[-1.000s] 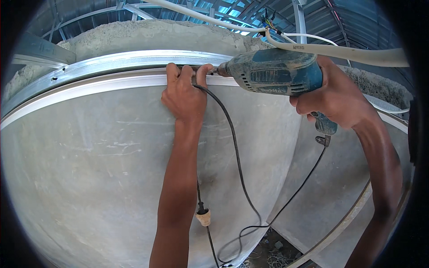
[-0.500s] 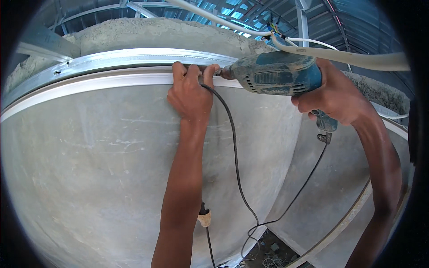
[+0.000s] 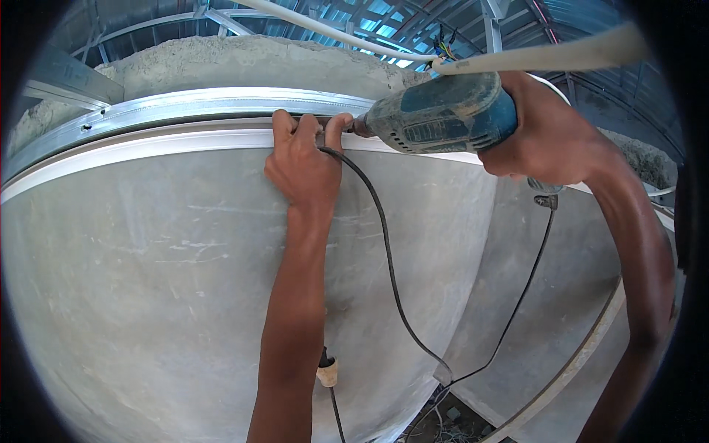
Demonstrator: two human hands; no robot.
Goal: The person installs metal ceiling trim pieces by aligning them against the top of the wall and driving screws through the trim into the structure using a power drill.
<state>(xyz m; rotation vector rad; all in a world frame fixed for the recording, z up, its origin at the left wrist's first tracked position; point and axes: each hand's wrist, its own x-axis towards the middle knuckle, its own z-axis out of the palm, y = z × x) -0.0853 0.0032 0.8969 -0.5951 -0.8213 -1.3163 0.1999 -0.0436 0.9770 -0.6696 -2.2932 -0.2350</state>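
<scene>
My right hand grips a dusty teal power drill, held nearly level with its chuck pointing left. The drill's tip meets the edge beside my left fingertips; the exact contact point is hidden. My left hand is closed over the top of a white trim strip, fingers curled into the gap below a shiny metal channel. A black cord emerges from under the left hand and hangs down the grey curved panel. The drill's handle is mostly hidden behind my right hand.
A pale conduit crosses just above the drill. Rough concrete rises behind the channel. A cord connector hangs beside my left forearm. Lower right, a curved panel edge runs above debris on the floor.
The view has shifted slightly. In it, the drill and both hands sit further left or lower, and the right wrist has turned so the drill's handle shows less. Both grips stay.
</scene>
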